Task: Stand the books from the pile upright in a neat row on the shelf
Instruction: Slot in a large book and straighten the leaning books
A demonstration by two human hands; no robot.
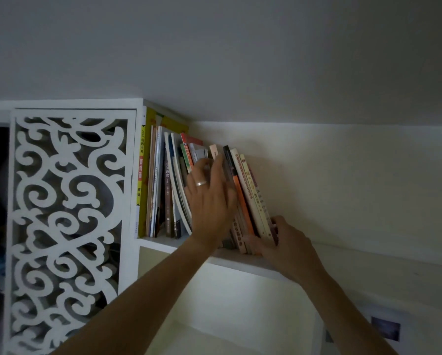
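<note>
Reaching up toward the middle of the frame, we have both hands on the row of books (pixel 243 190) that stands on the white shelf (pixel 243 261). Our left hand (pixel 209 201), a silver ring (pixel 201 183) on one finger, lies across the spines at the centre of the row, its fingers fairly straight and spread, pressing against the books rather than curling round any of them. Our right hand (pixel 284 242) is lower and to the right, at the foot of the rightmost books, its fingers curled round their lower edges so that it grips them where they meet the shelf board.

The books on the right, among them one with an orange spine (pixel 241 198) and a cream one (pixel 250 198) beside it, lean with their tops tilted to the left. At the left end of the row a tall yellow book (pixel 141 175) stands upright against the shelf's side panel, and the books next to it are nearly upright as well.

Left of the shelf, a white fretwork panel (pixel 66 226) with scroll cut-outs fills the left of the frame. A pale wall (pixel 343 180) runs behind and to the right of the books, and a small dark picture (pixel 385 329) sits at the lower right.
</note>
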